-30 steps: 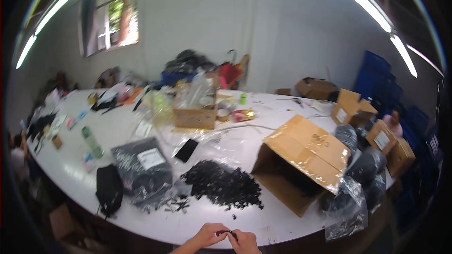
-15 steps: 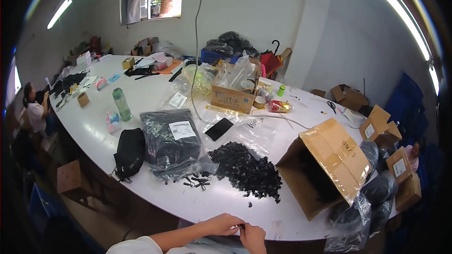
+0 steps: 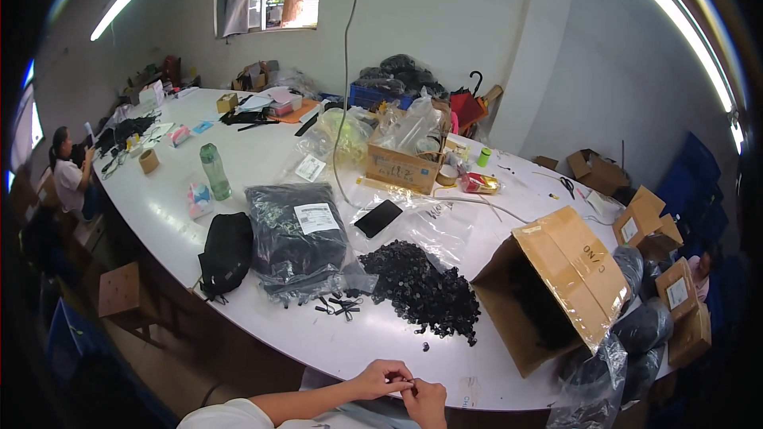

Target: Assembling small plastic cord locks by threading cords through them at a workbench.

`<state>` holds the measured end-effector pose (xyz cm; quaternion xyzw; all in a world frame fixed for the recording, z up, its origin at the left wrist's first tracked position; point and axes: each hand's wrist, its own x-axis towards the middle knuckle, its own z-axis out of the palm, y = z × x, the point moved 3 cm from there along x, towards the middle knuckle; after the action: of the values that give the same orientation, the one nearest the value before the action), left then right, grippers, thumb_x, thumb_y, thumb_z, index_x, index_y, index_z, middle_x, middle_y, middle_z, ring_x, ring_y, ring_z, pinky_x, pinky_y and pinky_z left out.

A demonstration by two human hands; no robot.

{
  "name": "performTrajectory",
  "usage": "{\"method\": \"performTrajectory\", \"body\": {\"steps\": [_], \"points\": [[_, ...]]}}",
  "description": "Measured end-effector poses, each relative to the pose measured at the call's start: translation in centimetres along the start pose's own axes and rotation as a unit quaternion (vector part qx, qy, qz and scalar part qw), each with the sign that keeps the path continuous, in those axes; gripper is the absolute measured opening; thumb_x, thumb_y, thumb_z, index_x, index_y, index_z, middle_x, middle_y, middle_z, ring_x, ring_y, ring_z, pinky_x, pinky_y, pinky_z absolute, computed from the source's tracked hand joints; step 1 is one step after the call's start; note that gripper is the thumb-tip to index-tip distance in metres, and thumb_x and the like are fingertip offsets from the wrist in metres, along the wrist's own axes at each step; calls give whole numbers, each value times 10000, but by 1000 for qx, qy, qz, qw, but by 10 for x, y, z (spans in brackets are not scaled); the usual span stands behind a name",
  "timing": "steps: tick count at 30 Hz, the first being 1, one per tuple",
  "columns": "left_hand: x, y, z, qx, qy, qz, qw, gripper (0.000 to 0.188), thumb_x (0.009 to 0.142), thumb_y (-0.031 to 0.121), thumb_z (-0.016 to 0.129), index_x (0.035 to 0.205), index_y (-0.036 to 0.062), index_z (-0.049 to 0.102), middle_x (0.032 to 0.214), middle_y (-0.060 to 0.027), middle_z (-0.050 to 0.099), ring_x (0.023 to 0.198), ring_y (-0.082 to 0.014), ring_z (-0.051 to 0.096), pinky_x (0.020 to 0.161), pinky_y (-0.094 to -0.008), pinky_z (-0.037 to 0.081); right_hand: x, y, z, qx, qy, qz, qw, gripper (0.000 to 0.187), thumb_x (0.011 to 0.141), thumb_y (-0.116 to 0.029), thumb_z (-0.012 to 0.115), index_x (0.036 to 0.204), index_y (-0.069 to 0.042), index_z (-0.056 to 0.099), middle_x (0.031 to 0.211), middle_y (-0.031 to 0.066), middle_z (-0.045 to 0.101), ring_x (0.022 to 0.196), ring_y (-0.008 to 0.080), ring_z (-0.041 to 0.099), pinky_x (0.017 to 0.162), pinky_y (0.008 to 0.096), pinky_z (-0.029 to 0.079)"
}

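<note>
At the table's near edge my left hand (image 3: 380,379) and my right hand (image 3: 427,402) meet at the fingertips. Both are closed in a pinch round a small dark piece (image 3: 412,382), mostly covered by the fingers, its kind too small to make out. Beyond them a heap of small black plastic pieces (image 3: 417,286) is spread on the white table (image 3: 318,348). One loose piece (image 3: 425,346) lies just off the heap's near side. Several thin black strap-like pieces (image 3: 343,307) lie left of the heap, by a clear plastic bag packed with black items (image 3: 296,230).
Right of the heap, a cardboard box (image 3: 568,270) lies tipped with its mouth toward me, dark contents inside. Black-filled plastic bags (image 3: 642,326) crowd its right side. A phone (image 3: 378,218), black pouch (image 3: 226,254) and green bottle (image 3: 214,171) stand farther back. A person (image 3: 71,171) sits far left.
The whole view has shifted slightly, so the table's things appear a little farther right. My hands stay together at the table edge, the fingers slightly rearranged round the small dark piece.
</note>
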<state>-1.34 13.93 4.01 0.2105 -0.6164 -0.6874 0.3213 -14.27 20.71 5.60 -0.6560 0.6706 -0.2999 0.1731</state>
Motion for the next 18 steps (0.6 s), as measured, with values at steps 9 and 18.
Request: {"method": "performTrajectory", "body": {"steps": [9,18], "points": [[15,0,-20,366,-37,208,906,88,829,123,630,889,58,628,741,-96,572,641,-293,578,583,-364,466,2,-6,-9,71,-12,-22,997,204,866,-171,587,700,-53,596,518,132,553,437,315,524,442,384,409],[12,-6,-48,310,-155,33,938,270,897,179,543,673,28,553,605,-157,510,569,-337,514,530,-396,401,-6,-3,-4,-39,-48,-144,988,203,851,-191,609,691,-79,550,552,93,554,517,307,567,510,411,446]]}}
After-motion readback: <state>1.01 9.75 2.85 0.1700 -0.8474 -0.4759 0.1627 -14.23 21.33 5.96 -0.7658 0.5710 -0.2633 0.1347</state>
